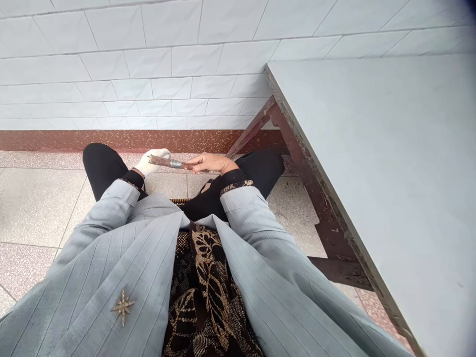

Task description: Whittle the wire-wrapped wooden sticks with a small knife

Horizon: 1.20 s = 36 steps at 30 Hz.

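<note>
Above a speckled tile floor (pixel 37 208), at the far left, the person's left knee (pixel 100 166) bends up in black trousers, and a grey pinstripe jacket (pixel 111 258) with a gold star brooch (pixel 122 307) fills the lower part of the view. Beyond the jacket cuff, the left hand (pixel 151 162), in a white knit glove, is closed around one end of a brown wooden stick (pixel 159 161), whose tip pokes out past the glove. The stick lies roughly level above the lap, with a silver wire binding (pixel 175 163) wound around it just beside the glove. Its other end meets the bare right hand (pixel 210 162), which is closed on it between thumb and fingers. Next comes the right knee (pixel 264 171), also in black. Behind them run a white tile wall (pixel 148 74) and a brown skirting band (pixel 130 141). At the right stands a grey-topped table (pixel 372 198) on a dark wooden frame (pixel 320 213), well apart from both hands
</note>
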{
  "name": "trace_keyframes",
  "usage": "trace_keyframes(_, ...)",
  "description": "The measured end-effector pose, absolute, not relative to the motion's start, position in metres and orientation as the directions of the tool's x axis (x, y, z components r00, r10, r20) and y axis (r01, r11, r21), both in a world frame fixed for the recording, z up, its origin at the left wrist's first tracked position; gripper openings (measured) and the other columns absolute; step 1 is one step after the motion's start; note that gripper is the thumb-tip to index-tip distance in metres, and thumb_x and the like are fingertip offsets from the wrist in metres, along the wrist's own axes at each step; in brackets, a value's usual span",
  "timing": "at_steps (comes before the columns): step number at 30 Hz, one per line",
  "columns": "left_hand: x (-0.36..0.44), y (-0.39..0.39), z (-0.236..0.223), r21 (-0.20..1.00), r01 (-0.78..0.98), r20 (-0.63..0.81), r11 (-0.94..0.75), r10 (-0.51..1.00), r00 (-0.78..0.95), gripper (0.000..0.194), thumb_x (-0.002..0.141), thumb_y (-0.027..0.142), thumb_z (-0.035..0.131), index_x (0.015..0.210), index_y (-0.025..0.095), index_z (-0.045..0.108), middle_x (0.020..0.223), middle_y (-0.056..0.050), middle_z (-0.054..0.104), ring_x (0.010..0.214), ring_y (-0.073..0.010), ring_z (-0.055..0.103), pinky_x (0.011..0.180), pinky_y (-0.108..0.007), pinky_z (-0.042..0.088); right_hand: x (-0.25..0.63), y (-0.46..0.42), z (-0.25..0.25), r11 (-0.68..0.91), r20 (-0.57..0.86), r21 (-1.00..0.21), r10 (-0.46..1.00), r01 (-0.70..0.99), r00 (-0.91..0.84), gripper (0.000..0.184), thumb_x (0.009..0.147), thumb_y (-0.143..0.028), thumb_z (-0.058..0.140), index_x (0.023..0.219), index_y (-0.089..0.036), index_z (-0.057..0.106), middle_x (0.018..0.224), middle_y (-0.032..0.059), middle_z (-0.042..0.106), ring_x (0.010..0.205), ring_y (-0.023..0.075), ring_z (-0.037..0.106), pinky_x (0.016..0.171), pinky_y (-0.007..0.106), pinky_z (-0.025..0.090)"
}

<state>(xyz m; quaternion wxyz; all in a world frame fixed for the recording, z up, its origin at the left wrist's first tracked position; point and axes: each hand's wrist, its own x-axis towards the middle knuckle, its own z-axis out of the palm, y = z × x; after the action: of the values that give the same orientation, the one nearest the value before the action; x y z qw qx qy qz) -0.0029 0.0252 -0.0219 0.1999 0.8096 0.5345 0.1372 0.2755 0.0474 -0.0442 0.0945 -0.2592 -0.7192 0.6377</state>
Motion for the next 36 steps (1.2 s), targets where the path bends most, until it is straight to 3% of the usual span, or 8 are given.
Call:
trace_keyframes(4,0.001,0.009,-0.048,0.541,0.77,-0.047,-0.338,0.902,0.428,0.036,0.1,0.031,0.04,0.105,0.015,0.072,0.086,-0.005,0.071,0.073,-0.0147,0.062,0.073,-0.028,0.049,0.273,0.047,-0.042,0.04,-0.109,-0.98,0.702,0.192,-0.704,0.046,0.077,-0.038,0.08,0.117,-0.016,0.076,0.073,-0.0021,0.065,0.065,0.0109,0.051,0.065,0.025,0.043)
trace_keyframes(6,0.001,0.002,-0.056,0.614,0.727,-0.079,-0.307,0.893,0.443,0.038,0.099,0.033,0.039,0.103,0.014,0.071,0.083,-0.005,0.069,0.068,-0.0137,0.059,0.069,-0.027,0.049,0.269,0.048,-0.045,-0.01,-0.109,-0.982,0.847,0.19,-0.52,0.029,0.082,-0.03,0.076,0.107,-0.015,0.075,0.07,-0.0016,0.062,0.064,0.0107,0.05,0.062,0.024,0.041)
trace_keyframes(9,-0.003,-0.001,-0.059,0.654,0.704,-0.085,-0.278,0.897,0.433,0.039,0.098,0.035,0.039,0.102,0.013,0.071,0.083,-0.005,0.069,0.07,-0.015,0.059,0.071,-0.027,0.048,0.265,0.051,-0.048,-0.072,-0.17,-0.951,0.933,0.3,-0.317,0.004,0.088,-0.018,0.066,0.088,-0.015,0.069,0.069,-0.0004,0.059,0.061,0.0101,0.048,0.06,0.023,0.04)
trace_keyframes(16,-0.009,-0.003,-0.048,0.412,0.843,-0.062,-0.347,0.912,0.406,0.035,0.1,0.032,0.043,0.11,0.018,0.074,0.107,-0.007,0.077,0.097,-0.0204,0.068,0.085,-0.028,0.048,0.267,0.056,-0.051,-0.008,-0.199,-0.698,0.963,0.716,-0.183,0.013,0.093,-0.017,0.061,0.088,-0.013,0.071,0.075,0.0041,0.066,0.067,0.0131,0.056,0.07,0.025,0.043)
trace_keyframes(22,-0.006,-0.009,-0.033,0.109,0.928,-0.058,-0.356,0.93,0.364,0.037,0.105,0.04,0.042,0.122,0.024,0.071,0.114,-0.009,0.077,0.103,-0.024,0.071,0.083,-0.031,0.047,0.269,0.055,-0.055,0.094,-0.201,-0.566,0.948,0.819,-0.248,0.025,0.09,-0.02,0.063,0.109,-0.015,0.079,0.086,0.0058,0.071,0.075,0.0167,0.058,0.071,0.029,0.039)
trace_keyframes(27,-0.009,-0.004,-0.017,-0.019,0.913,-0.016,-0.406,0.914,0.406,0.038,0.107,0.039,0.039,0.123,0.023,0.07,0.112,-0.009,0.077,0.101,-0.0237,0.072,0.077,-0.03,0.045,0.271,0.053,-0.058,0.223,-0.309,-0.471,0.865,0.853,-0.397,0.032,0.087,-0.018,0.066,0.114,-0.019,0.081,0.086,0.0043,0.071,0.078,0.0165,0.059,0.07,0.027,0.039)
trace_keyframes(31,-0.01,0.004,-0.007,-0.041,0.884,0.013,-0.465,0.885,0.466,0.037,0.107,0.037,0.039,0.122,0.024,0.07,0.115,-0.007,0.076,0.103,-0.0234,0.071,0.076,-0.029,0.044,0.27,0.051,-0.058,0.23,-0.43,-0.576,0.731,0.784,-0.53,0.034,0.083,-0.02,0.069,0.115,-0.023,0.082,0.078,0.0007,0.071,0.07,0.0138,0.057,0.07,0.026,0.041)
trace_keyframes(36,-0.005,0.016,0.005,0.071,0.867,0.042,-0.493,0.87,0.492,0.035,0.105,0.035,0.042,0.119,0.023,0.071,0.118,-0.005,0.076,0.108,-0.0218,0.069,0.083,-0.029,0.045,0.269,0.047,-0.054,0.114,-0.456,-0.784,0.56,0.61,-0.691,0.032,0.077,-0.026,0.076,0.108,-0.019,0.082,0.072,-0.0012,0.068,0.063,0.0104,0.052,0.067,0.024,0.043)
